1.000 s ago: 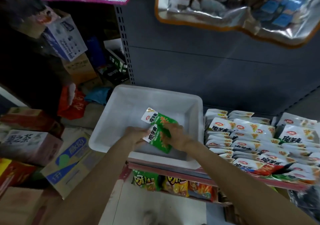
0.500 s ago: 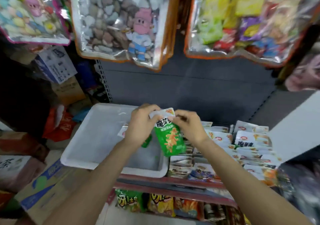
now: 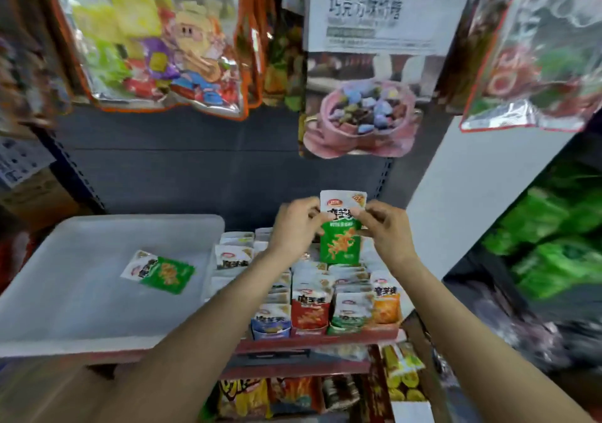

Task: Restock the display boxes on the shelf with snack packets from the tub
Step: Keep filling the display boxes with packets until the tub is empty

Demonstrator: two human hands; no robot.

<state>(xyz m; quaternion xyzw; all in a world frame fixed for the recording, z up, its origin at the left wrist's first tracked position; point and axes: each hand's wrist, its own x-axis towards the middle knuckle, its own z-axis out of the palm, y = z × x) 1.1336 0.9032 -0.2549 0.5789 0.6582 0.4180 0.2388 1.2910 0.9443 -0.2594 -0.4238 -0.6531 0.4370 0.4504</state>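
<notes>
A grey shelf back panel (image 3: 182, 175) fills the middle of the view, w/ 1 red-edged shelf (image 3: 325, 338) seen at its foot. 1 white tub (image 3: 81, 334) is set on the left part of that shelf; exactly 1 green-and-white snack packet (image 3: 158, 272) is seen lying flat inside it, tilted, apart from the walls. Approx. 5 large hanging bags are counted across the top: 1 clear bag w/ cartoon print (image 3: 163, 45) upper left, 1 bag w/ a pink bowl picture (image 3: 361, 106) at centre, 1 silver-and-red bag (image 3: 547, 51) upper right, others too blurred to be told. Just right of the tub, display boxes (image 3: 325, 328) are packed w/ upright packets; 4 front rows are made out: blue, red, green, orange, left to right. Rows behind are partly hidden by the arms, so a full count cannot be given. Green packs (image 3: 560, 240) are stacked at far right, blurred. On the lower shelf, approx. 4 snack bags (image 3: 293, 396) are glimpsed. 1 held packet (image 3: 340, 237), green w/ white top, is kept upright above the rear of the boxes, not touching them. It is pinched at its upper left by the left hand (image 3: 293, 227) and at its upper right by the right hand (image 3: 387, 227), fingers of both curled onto the white top band.
</notes>
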